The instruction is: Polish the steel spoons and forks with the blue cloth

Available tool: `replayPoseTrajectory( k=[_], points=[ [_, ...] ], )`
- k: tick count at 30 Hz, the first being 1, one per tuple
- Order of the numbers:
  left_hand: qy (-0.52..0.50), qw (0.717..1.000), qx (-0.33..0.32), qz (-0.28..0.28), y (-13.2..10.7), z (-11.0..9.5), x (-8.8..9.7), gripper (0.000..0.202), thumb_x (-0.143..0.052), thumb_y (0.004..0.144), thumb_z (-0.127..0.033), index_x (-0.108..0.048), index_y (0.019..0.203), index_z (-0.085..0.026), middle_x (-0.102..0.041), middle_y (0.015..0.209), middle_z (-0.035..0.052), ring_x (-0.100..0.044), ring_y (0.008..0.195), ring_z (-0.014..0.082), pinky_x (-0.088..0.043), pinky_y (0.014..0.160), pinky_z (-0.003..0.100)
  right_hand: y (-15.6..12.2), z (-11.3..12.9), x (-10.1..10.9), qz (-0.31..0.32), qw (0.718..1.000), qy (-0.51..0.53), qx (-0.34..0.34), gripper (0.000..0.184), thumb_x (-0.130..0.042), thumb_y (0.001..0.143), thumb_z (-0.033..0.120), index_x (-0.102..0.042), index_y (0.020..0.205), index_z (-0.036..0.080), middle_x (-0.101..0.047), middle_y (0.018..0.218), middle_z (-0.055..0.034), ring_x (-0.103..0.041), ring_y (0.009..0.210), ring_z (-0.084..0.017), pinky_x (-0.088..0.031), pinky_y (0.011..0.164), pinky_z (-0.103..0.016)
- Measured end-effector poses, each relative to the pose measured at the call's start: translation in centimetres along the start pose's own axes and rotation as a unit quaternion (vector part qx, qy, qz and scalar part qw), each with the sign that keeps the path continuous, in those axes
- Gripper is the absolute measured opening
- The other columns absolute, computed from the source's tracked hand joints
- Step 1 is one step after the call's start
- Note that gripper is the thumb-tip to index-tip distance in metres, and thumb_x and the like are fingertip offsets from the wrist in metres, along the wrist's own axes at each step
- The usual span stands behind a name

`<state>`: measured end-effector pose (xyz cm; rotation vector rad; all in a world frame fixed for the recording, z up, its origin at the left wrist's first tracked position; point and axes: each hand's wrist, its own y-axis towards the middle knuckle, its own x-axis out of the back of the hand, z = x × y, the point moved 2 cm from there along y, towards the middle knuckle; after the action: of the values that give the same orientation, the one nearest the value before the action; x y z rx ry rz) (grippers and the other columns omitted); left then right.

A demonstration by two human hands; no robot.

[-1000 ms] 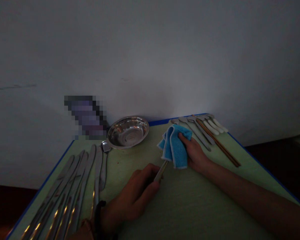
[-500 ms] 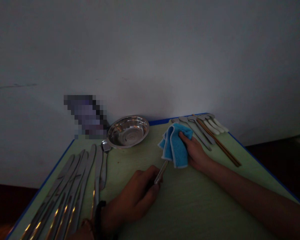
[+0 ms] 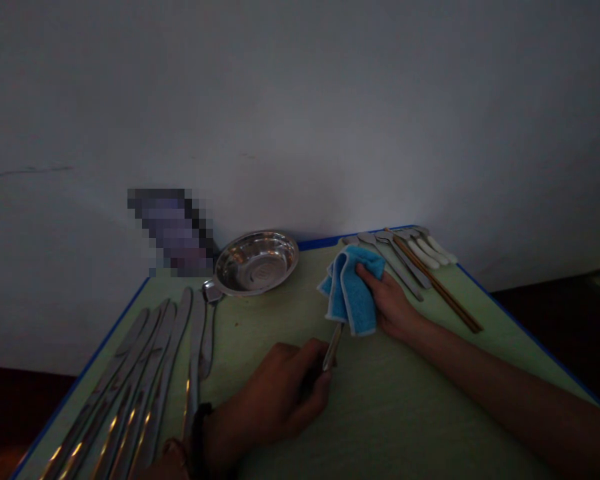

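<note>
My left hand (image 3: 293, 383) pinches the end of a slim metal handle (image 3: 333, 347), which slants up and away from me. The handle's far part disappears under a blue cloth (image 3: 355, 290) with pale edging, so the kind of utensil does not show. My right hand (image 3: 393, 300) is closed on the cloth, its thumb on top and the folds hanging down to the left. Both hands are over the middle of the table. Left of my left hand lie several table knives (image 3: 125, 393) side by side.
A shiny steel bowl (image 3: 257, 263) stands near the wall, a metal utensil (image 3: 209, 333) beside it. A blurred-out object (image 3: 175, 233) leans at the back left. Spoons (image 3: 393, 257), wooden chopsticks (image 3: 437, 287) and white-handled cutlery (image 3: 433, 250) lie back right. The green table (image 3: 380, 413) has blue edges.
My left hand has shifted slightly right with the metal handle, which now stands a little steeper. My right hand and the cloth have barely moved.
</note>
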<state>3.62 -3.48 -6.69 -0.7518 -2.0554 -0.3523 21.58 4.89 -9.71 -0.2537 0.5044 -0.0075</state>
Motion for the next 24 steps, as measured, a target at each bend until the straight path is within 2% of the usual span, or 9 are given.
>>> replayPoseTrajectory(
  k=[6,9,11,13,17,21,24],
  points=[
    [-0.021,0.999,0.026,-0.001,0.7,0.1,-0.2,0.018,-0.034,0.089,-0.025,-0.047,0.1,-0.02,-0.062,0.077,0.0009,-0.058,0.065,0.0148,-0.042,0.062,0.026,-0.2,0.2,0.0,0.053,0.997,-0.056,-0.006,0.025,-0.065,0.069,0.037,-0.061,0.088,0.022,-0.069,0.084,-0.0013,-0.064,0.078,-0.018,-0.049,0.075,-0.035],
    [-0.044,0.998,0.041,-0.008,1.1,0.4,-0.3,0.017,-0.033,0.09,-0.026,-0.047,0.097,-0.019,-0.059,0.071,-0.0009,-0.055,0.058,0.0129,-0.039,0.054,0.023,-0.6,0.1,-0.1,0.103,0.988,-0.112,0.015,0.025,-0.066,0.068,0.036,-0.062,0.087,0.02,-0.069,0.084,-0.0016,-0.064,0.076,-0.017,-0.049,0.075,-0.033],
    [-0.063,0.997,0.045,-0.015,1.2,0.4,-0.2,0.015,-0.033,0.09,-0.026,-0.046,0.093,-0.019,-0.057,0.068,-0.0021,-0.053,0.055,0.0119,-0.037,0.052,0.022,-0.7,0.1,-0.1,0.113,0.985,-0.125,0.024,0.026,-0.067,0.067,0.035,-0.063,0.087,0.02,-0.069,0.084,-0.0017,-0.063,0.077,-0.017,-0.048,0.076,-0.033],
    [-0.071,0.996,0.045,-0.018,1.2,0.4,0.1,0.016,-0.032,0.09,-0.025,-0.046,0.09,-0.019,-0.055,0.066,-0.0025,-0.053,0.055,0.0118,-0.037,0.053,0.023,-0.7,0.0,-0.2,0.096,0.99,-0.101,0.019,0.026,-0.067,0.067,0.036,-0.062,0.087,0.02,-0.069,0.084,-0.0017,-0.063,0.078,-0.018,-0.048,0.076,-0.034],
    [-0.041,0.999,0.014,-0.025,0.8,0.4,0.6,0.017,-0.032,0.086,-0.023,-0.047,0.082,-0.018,-0.054,0.066,-0.0014,-0.052,0.057,0.0129,-0.038,0.055,0.024,-0.4,0.0,-0.2,0.017,1.0,-0.025,0.007,0.028,-0.065,0.068,0.038,-0.062,0.091,0.022,-0.069,0.083,-0.001,-0.064,0.079,-0.019,-0.049,0.076,-0.036],
    [0.002,0.997,-0.03,-0.076,0.1,0.3,1.1,0.019,-0.031,0.08,-0.023,-0.049,0.074,-0.019,-0.054,0.061,-0.0001,-0.051,0.056,0.0147,-0.039,0.057,0.027,-0.2,-0.1,-0.2,-0.03,0.999,0.003,0.039,0.027,-0.063,0.07,0.04,-0.061,0.092,0.024,-0.068,0.087,-0.0003,-0.063,0.085,-0.019,-0.049,0.077,-0.036],
    [-0.002,0.993,-0.019,-0.114,-0.1,0.4,1.2,0.022,-0.03,0.081,-0.026,-0.048,0.071,-0.02,-0.054,0.06,0.0,-0.052,0.055,0.0149,-0.04,0.056,0.026,-0.1,-0.3,-0.1,-0.033,0.998,-0.001,0.055,0.028,-0.061,0.071,0.042,-0.06,0.093,0.024,-0.068,0.089,-0.0003,-0.062,0.087,-0.019,-0.049,0.078,-0.036]
  ],
)
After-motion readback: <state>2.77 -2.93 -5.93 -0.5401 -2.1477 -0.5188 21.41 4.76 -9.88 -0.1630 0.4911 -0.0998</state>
